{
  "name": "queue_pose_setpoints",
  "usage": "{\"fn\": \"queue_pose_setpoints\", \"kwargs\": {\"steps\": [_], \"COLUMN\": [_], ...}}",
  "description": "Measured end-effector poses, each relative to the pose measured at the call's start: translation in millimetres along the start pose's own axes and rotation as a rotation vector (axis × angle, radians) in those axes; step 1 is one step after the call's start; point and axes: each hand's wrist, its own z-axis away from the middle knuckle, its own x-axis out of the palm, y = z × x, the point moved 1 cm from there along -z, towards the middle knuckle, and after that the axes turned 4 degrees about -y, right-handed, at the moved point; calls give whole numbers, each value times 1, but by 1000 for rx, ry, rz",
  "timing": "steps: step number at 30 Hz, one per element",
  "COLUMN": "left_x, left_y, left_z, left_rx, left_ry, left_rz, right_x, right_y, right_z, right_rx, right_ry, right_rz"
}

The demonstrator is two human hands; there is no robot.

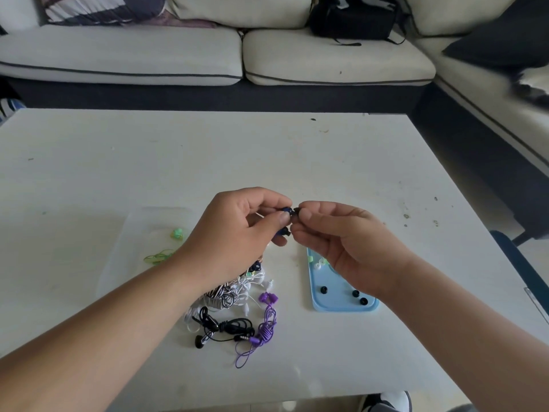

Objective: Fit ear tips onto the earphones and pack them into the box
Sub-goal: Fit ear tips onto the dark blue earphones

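Note:
My left hand point(243, 230) pinches a dark blue earbud point(285, 210) between thumb and fingers above the table; a second blue bud point(282, 232) hangs just below it. My right hand point(347, 242) pinches a small black ear tip point(296, 210) and holds it against the upper bud. A clear plastic box point(130, 233) lies to the left with green earphones point(166, 248) inside. Under my right hand sits a light blue tray point(335, 298) with black, white and green ear tips. A heap of wired earphones point(237, 310), black, white and purple, lies below my hands.
The white table point(267, 156) stretches far behind my hands. A pale sofa point(208, 55) with a black bag point(353, 19) runs along the back and right. A shoe point(386, 401) shows under the table's front edge.

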Motion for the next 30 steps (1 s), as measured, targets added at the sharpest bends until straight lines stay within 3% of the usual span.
{"fn": "queue_pose_setpoints", "kwargs": {"steps": [20, 30], "left_x": [3, 4], "left_y": [2, 1], "left_z": [1, 2], "left_rx": [21, 27], "left_ry": [-37, -8], "left_rz": [-10, 1], "right_x": [-1, 1], "right_y": [2, 8], "right_z": [0, -1], "right_rx": [-61, -159], "right_ry": [-61, 0], "right_rz": [115, 204]}}
